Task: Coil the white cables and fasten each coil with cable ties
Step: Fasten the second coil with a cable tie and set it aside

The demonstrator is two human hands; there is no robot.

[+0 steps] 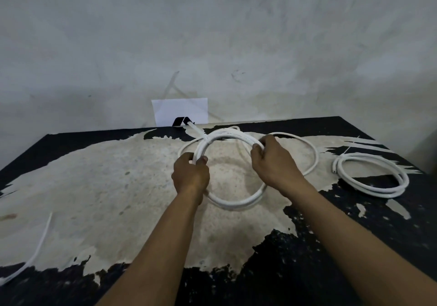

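Grips the coil (235,202) with both: left hand (190,174) curled round its left side, right hand (274,161) curled round its upper right, over mid-table (94,187). Trails a loose loop (316,159) behind the right hand. Open room leftward, up to the far and left edges. Crowded rightward by a second coil (378,192) (flat, near that edge). At the front-left edge, a stray cable (39,246); against the wall, a card (179,110).

I see smooth, faintly glossy white plastic cable (236,203) above a table (113,187) whose matt black coating has peeled to rough pale board, against a scuffed matt wall (212,33).
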